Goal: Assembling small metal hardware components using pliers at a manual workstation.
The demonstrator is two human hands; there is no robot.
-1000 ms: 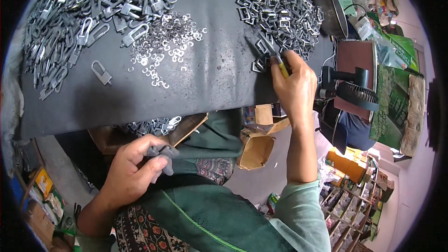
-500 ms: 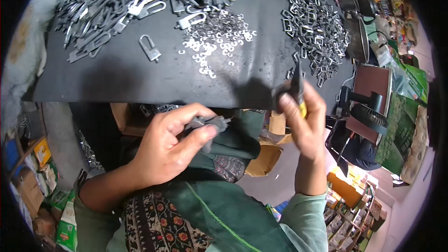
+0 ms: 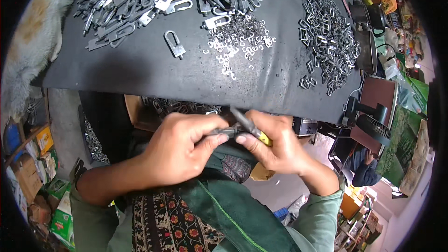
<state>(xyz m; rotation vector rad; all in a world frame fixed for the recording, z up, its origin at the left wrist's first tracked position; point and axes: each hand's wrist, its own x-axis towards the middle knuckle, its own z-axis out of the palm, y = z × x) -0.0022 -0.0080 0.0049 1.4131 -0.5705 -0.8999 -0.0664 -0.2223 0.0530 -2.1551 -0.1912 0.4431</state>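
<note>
My left hand (image 3: 179, 147) is closed on a small dark grey metal clasp (image 3: 225, 132), mostly hidden by thumb and fingers. My right hand (image 3: 275, 142) grips a dark tool (image 3: 243, 119) with yellow on its handle; its exact kind is blurred. The two hands meet in front of the table's near edge, with the tool against or very close to the clasp. Beyond them, one grey metal loop clasp (image 3: 174, 45) lies alone on the black table (image 3: 140, 72). Small C-shaped rings (image 3: 228, 58) are scattered to its right.
A heap of loop clasps (image 3: 126, 7) covers the far left, and rectangular metal rings (image 3: 326, 42) are piled at right. An orange-and-white cat (image 3: 35, 32) lies along the left edge. A black fan (image 3: 373, 126) stands at right. Below the table, a cardboard box (image 3: 135, 109) holds metal pieces.
My right hand has come left and down with the tool, meeting the left hand at the clasp. My left hand has shifted slightly right. The view has moved a little, showing more of the cat.
</note>
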